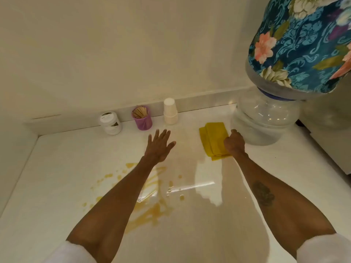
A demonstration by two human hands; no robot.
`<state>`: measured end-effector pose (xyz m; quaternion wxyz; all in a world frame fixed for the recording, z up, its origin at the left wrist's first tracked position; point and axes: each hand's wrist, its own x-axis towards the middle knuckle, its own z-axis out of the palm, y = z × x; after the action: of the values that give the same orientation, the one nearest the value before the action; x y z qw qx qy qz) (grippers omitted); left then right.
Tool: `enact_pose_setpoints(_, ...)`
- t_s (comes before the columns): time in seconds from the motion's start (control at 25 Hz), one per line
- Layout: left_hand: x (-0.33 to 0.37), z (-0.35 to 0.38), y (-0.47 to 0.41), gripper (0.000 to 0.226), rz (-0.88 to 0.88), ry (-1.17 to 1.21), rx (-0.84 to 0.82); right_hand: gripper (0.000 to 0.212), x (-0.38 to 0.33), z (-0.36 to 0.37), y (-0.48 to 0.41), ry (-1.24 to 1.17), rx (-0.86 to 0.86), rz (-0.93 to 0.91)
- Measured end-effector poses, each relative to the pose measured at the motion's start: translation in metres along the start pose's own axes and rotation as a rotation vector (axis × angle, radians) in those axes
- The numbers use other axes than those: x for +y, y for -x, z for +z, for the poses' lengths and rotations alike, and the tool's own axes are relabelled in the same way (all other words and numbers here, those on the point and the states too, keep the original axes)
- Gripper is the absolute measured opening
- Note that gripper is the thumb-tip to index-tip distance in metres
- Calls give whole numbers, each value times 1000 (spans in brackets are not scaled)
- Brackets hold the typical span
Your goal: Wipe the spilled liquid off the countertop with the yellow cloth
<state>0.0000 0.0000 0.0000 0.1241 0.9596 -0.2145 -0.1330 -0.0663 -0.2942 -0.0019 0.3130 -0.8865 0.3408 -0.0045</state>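
Note:
A folded yellow cloth lies on the white countertop, right of centre, near the back. My right hand rests on the cloth's right edge with fingers curled around it. My left hand hovers flat over the counter with fingers spread, holding nothing, left of the cloth. Amber spilled liquid streaks and spots the counter in the near-left middle, partly hidden under my left forearm.
Along the back wall stand a white jar, a purple cup of wooden sticks and stacked white paper cups. A clear water bottle on a dispenser base with a floral cover fills the right back corner.

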Motion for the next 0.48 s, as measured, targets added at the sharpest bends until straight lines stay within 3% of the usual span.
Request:
enact_pose_setpoints(0.32, 12, 32, -11, 64, 19, -99, -97, 43, 12, 18, -26, 72, -64, 97)
enact_pose_setpoints(0.48, -6, 33, -3, 63, -41, -105, -87, 43, 10, 19, -37, -25, -84, 149)
